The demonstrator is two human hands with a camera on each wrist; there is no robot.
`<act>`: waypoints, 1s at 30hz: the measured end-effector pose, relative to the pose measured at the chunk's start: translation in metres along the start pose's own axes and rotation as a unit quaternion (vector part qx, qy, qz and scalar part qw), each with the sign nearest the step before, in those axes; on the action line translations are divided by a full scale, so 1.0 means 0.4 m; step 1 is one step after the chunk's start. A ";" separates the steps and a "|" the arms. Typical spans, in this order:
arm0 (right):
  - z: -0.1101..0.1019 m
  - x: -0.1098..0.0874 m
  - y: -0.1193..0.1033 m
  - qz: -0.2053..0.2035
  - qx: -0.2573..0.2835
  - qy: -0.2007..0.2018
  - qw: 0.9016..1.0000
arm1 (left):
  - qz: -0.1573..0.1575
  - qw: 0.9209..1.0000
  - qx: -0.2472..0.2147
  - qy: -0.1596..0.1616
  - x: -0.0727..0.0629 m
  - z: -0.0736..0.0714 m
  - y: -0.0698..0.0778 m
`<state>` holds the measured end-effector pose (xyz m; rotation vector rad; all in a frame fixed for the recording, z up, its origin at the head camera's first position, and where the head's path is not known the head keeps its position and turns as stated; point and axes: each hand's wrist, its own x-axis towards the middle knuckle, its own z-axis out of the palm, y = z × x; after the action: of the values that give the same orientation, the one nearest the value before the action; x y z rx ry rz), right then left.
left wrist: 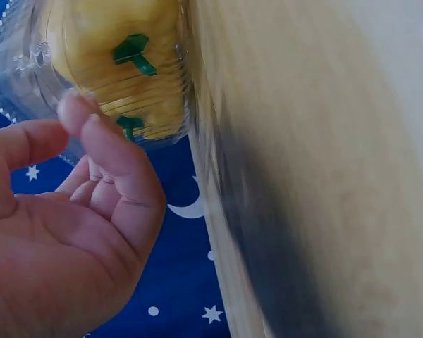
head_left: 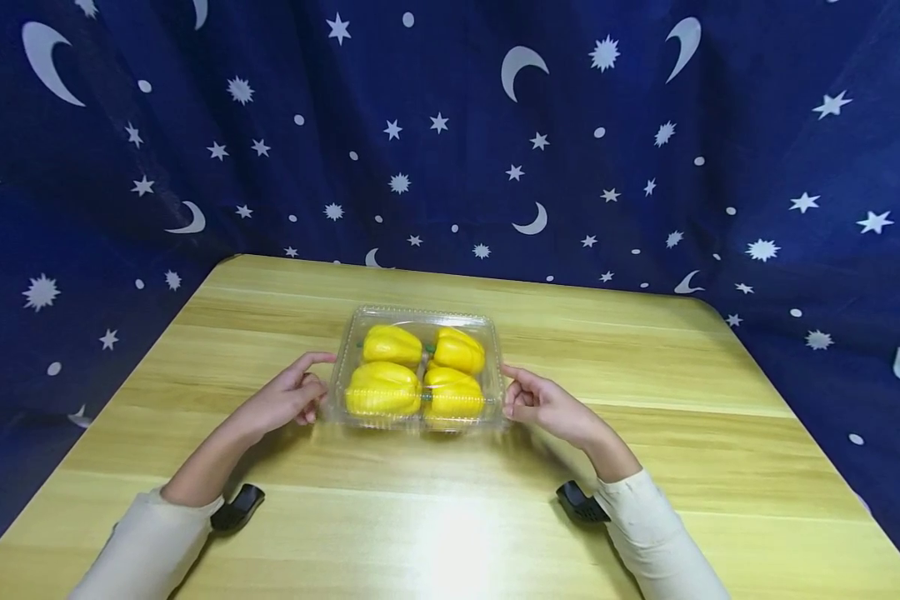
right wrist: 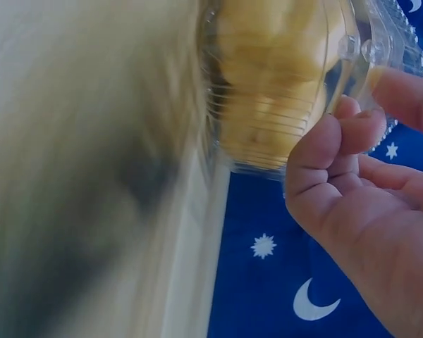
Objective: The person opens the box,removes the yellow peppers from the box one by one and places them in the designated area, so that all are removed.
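A clear plastic clamshell box [head_left: 412, 315] with a beaded rim sits on the wooden table. Inside it are several yellow bell peppers [head_left: 384, 389], with green stems [left wrist: 132, 55] showing through the ribbed wall. My left hand [head_left: 281, 402] is at the box's left side, its index finger stretched to the edge and the thumb lower down at the rim. On the opposite side, my right hand [head_left: 551, 407] grips the rim between thumb and index finger, its other fingers curled. The exact contact of the left fingertips is partly hidden.
The light wooden table [head_left: 450, 483] spreads around the box, with a bright glare near its front. Behind it hangs a dark blue curtain [head_left: 465, 183] with white moons and stars. A black wrist device [head_left: 237, 507] sits by each cream sleeve [head_left: 146, 546].
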<state>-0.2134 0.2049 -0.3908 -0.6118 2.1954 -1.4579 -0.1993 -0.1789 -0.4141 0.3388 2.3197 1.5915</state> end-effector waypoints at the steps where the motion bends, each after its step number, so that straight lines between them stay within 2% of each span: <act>1: 0.001 -0.002 -0.002 0.001 -0.001 -0.002 1.000 | 0.002 1.000 0.001 0.000 0.000 0.000 0.001; 7: 0.000 -0.012 -0.010 0.004 0.019 -0.012 1.000 | 0.014 1.000 -0.014 -0.016 -0.001 -0.004 0.004; 15: -0.010 -0.025 -0.016 -0.005 0.041 -0.024 0.999 | -0.004 0.999 -0.040 -0.033 -0.005 -0.003 0.010; 18: -0.015 -0.029 -0.019 -0.012 0.020 -0.026 0.999 | -0.003 0.998 -0.040 -0.044 -0.006 0.000 0.012; 22: -0.024 -0.034 -0.024 -0.036 -0.039 -0.012 0.999 | -0.005 0.998 -0.042 -0.044 -0.002 0.005 0.009; 30: -0.039 -0.038 -0.019 -0.090 -0.119 0.031 0.988 | 0.006 0.999 -0.026 -0.040 0.002 0.010 0.000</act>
<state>-0.2092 0.2227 -0.3767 -0.8762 2.4401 -1.3238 -0.1985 -0.1752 -0.4156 0.3984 2.2173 1.6104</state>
